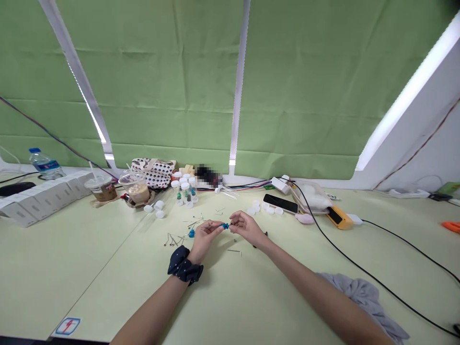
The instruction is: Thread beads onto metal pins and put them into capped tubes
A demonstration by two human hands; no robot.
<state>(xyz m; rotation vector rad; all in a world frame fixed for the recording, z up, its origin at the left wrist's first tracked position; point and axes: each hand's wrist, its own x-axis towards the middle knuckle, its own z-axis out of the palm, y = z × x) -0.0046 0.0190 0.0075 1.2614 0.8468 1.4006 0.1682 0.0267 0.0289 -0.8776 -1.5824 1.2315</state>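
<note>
A: What is gripped?

B: A small blue part (224,225) is pinched between the left hand (204,235) and right hand (245,227), above the bench (108,268).

A: Which step is judged in hand?

B: Fitting; steady alignment with a pin (234,250) is likely needed.

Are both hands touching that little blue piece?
Touching. In the head view the left hand and the right hand meet at the blue piece, fingertips pinching it from either side, with no gap showing.
</note>
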